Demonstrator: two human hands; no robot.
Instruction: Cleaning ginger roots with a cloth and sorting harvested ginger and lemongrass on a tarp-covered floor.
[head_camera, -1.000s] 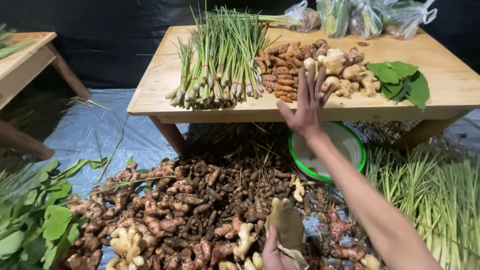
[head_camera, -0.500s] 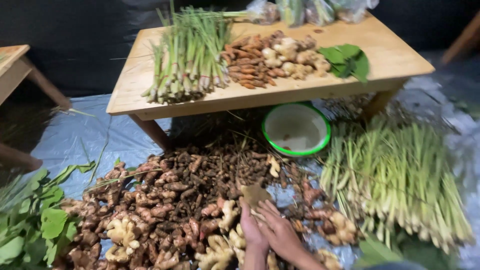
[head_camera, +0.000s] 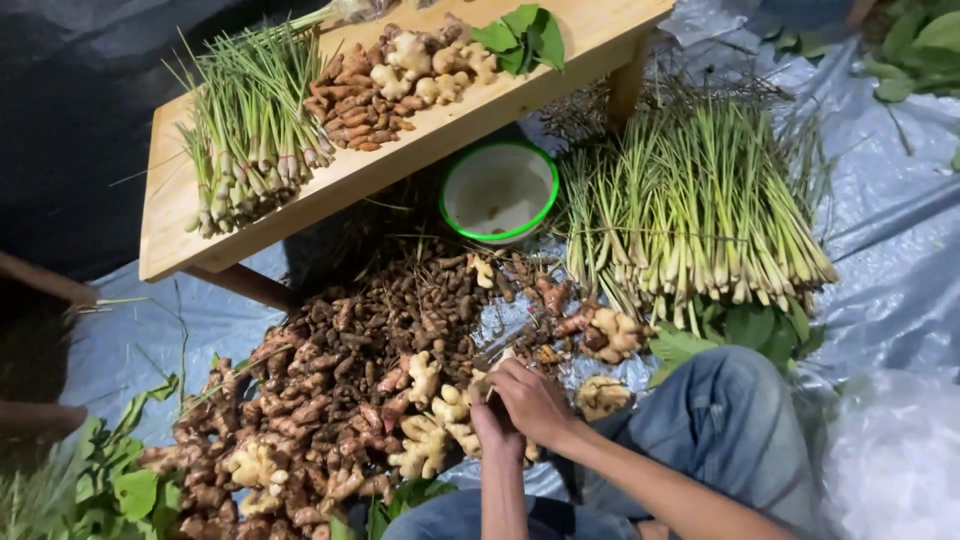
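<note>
Low in the frame's centre, right hand (head_camera: 535, 400) curled over left hand (head_camera: 492, 425), both pinching a pale ginger root (head_camera: 482, 385) above the heaped rhizomes (head_camera: 340, 370) — likely light, hard, knobbly, brittle at lobes, best gripped around its thick middle.

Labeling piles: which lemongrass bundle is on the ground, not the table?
The larger lemongrass bundle right of the green-rimmed bowl, lying on the tarp; the smaller bundle lies on the table.

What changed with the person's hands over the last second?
The right hand came back down from the table and joined the left hand at the ginger pile, both now working on one small piece. The lemongrass, bowl and roots stayed put.
</note>
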